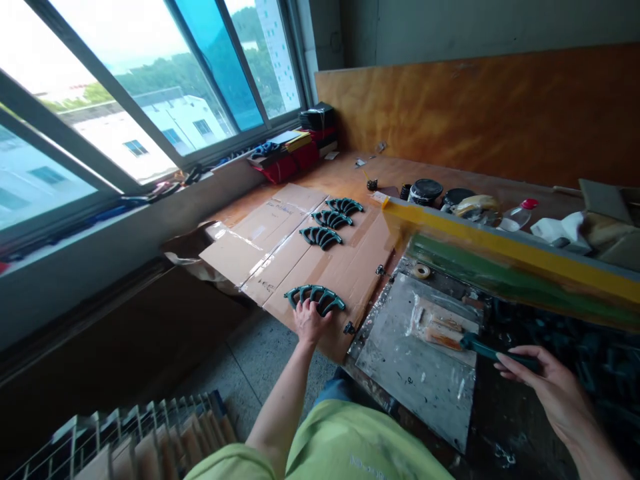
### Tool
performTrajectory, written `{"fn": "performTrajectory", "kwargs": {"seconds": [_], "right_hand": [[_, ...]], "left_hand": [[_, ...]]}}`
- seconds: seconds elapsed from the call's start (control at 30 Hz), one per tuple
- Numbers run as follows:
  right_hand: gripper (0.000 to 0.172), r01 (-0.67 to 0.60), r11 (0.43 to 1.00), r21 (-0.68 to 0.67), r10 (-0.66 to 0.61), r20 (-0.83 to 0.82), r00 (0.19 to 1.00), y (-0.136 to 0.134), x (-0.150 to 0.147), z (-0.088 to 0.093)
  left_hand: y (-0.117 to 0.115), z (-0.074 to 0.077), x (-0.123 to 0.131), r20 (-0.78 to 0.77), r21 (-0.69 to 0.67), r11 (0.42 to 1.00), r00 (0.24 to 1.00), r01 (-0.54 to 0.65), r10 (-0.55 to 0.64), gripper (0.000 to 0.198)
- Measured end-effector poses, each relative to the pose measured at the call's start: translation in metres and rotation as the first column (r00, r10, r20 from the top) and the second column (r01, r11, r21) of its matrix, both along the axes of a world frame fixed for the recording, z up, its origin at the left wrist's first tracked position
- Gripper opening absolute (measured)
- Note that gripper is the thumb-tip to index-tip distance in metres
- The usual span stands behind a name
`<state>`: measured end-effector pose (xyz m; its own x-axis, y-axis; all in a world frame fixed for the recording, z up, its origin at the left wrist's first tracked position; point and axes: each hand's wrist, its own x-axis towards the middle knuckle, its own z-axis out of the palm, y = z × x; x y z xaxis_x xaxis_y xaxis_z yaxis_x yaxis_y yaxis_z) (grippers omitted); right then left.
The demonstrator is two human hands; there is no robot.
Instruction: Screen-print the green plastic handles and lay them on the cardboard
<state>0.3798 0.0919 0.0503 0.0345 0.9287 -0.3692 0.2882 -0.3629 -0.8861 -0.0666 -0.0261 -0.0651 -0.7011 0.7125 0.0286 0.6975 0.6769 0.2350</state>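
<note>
Left hand — touching the near edge of a teal comb-shaped piece.

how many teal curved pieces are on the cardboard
4. Three pieces lie in a row at the cardboard's far end; the fourth, nearer, is under the left hand. Others may be hidden.

This looks to me like a small paint workshop. A long plywood-backed table runs under the windows, with paint tins on it, a paint-smeared metal sheet, and teal parts set out in a row on flattened cardboard. Paint spatters darken the end of the table nearest me.
</note>
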Motion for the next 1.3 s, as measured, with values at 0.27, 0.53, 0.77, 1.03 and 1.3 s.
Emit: {"fn": "performTrajectory", "kwargs": {"seconds": [0.27,0.53,0.77,1.03,1.3], "right_hand": [[0.051,0.106,0.991,0.081,-0.11,0.039,0.993,-0.012,-0.043,-0.007],[0.025,-0.221,0.928,0.299,0.13,0.297,0.946,-0.001,-0.06,-0.03],[0.014,-0.501,0.724,0.474,0.194,0.557,0.808,0.009,-0.064,-0.058],[0.056,-0.769,0.505,0.392,0.267,0.776,0.571,0.008,-0.094,-0.064],[0.04,-0.877,0.265,0.4,0.423,0.77,0.478,0.0,-0.075,-0.052]], "left_hand": [[0.102,0.015,-0.135,0.032,-0.045,0.99,0.99,0.136,-0.135,0.056],[0.113,0.002,-0.131,0.018,0.02,0.994,0.994,0.112,-0.112,0.072],[0.053,0.001,-0.054,0.038,0.362,0.909,0.971,0.206,-0.235,0.058],[0.079,0.11,0.045,0.398,0.692,0.721,0.807,0.049,-0.437,0.047],[0.138,0.231,0.1,0.636,0.772,0.612,0.209,-0.172,-0.743,0.052]]}}
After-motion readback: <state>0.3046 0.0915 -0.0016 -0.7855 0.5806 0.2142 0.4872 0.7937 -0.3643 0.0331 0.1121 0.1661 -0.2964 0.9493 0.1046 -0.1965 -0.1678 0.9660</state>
